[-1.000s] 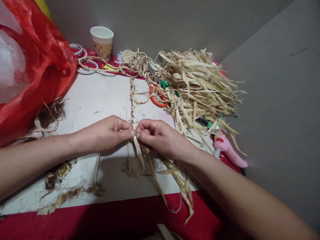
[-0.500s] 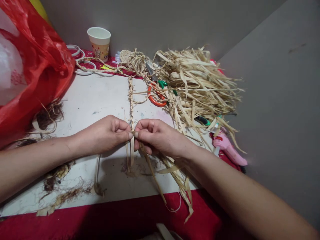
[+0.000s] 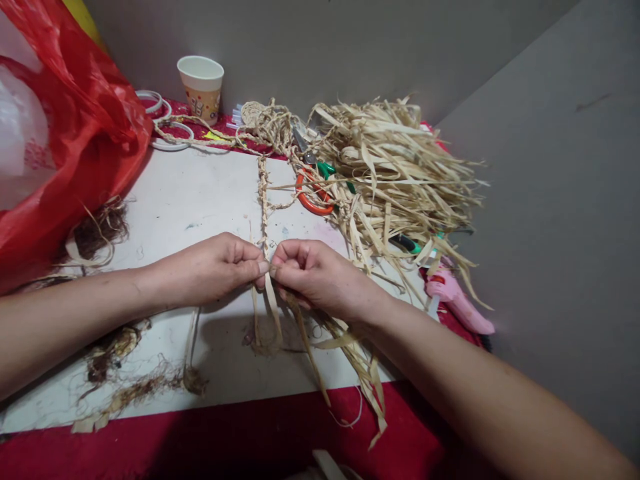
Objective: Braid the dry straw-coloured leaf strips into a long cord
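At 6 o'clock from the left hand (image 3: 225, 270) and right hand (image 3: 320, 277), red cloth (image 3: 240, 433): lies closest.
Long strips (image 3: 376, 397): at 5 o'clock, dry and thin, hanging past the edge of the white board (image 3: 210, 180) onto the red.
Brown scraps (image 3: 194, 380): at 8 o'clock, hairy bits on the board.
Left hand: closed, thumb and finger pinching the near end of the braid (image 3: 263, 207).
Right hand: just beside the left, closed too, pinching the same end. I can't see inside its curled fingers.
Braid: runs away on the board to 12 o'clock; flat loose ends poke out below the hands.
Pink tool (image 3: 457, 300): at 3 o'clock, lying down.
Orange handle (image 3: 320, 211): between 1 and 2 o'clock, a round loop.
Red bag (image 3: 120, 147): at 10 o'clock, big and crinkly.
Straw heap (image 3: 400, 160): at 2 o'clock, a messy pile.
White rings (image 3: 173, 145): between 10 and 11 o'clock, beside the bag.
Paper cup (image 3: 203, 100): at 11 o'clock, standing up.
Grey wall (image 3: 320, 47): at 12 o'clock, farthest back.
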Motion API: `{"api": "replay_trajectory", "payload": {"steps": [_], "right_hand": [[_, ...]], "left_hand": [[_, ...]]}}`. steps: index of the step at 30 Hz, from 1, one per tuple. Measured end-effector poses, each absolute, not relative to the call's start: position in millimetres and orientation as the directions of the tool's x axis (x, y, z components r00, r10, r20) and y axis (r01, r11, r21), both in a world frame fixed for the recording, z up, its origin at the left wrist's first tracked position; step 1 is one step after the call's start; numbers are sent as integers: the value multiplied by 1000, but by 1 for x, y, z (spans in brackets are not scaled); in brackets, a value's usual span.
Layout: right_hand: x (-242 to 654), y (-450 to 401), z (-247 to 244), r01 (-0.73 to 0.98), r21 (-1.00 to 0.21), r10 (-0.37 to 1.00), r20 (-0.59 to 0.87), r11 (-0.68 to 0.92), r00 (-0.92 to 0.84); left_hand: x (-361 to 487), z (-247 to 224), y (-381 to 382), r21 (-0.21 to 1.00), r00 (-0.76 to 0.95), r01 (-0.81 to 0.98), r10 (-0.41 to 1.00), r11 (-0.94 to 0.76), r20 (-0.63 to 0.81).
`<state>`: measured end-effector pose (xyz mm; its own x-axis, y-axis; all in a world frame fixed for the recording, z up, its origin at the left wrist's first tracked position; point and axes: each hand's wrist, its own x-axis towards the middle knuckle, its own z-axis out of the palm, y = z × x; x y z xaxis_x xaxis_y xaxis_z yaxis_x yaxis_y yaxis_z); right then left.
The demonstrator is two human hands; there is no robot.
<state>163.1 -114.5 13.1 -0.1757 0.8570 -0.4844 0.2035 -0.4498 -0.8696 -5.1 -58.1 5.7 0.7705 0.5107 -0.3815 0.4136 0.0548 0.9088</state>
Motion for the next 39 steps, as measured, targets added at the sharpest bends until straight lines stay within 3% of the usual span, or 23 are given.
{"api": "replay_trajectory", "payload": {"steps": [6, 10, 18, 29, 39], "right_hand": [[165, -114, 10, 98, -866, 826, -498, -491, -263], [162, -115, 10, 46, -858, 833, -509, -512, -218], [165, -116, 9, 64, -872, 848, -486, -485, -212], [162, -114, 13, 128, -869, 844, -495, -479, -206], [166, -116, 9, 27, -824, 793, -553, -565, -256]], "left_hand": [[-3, 7, -62, 907, 782, 420, 521, -35, -342], [-4, 10, -64, 905, 766, 425, 540, -20, -348], [-6, 8, -59, 926, 820, 374, 452, 39, -350], [-5, 7, -59, 903, 775, 430, 505, 19, -380], [-2, 7, -63, 894, 738, 449, 564, 0, -370]]}}
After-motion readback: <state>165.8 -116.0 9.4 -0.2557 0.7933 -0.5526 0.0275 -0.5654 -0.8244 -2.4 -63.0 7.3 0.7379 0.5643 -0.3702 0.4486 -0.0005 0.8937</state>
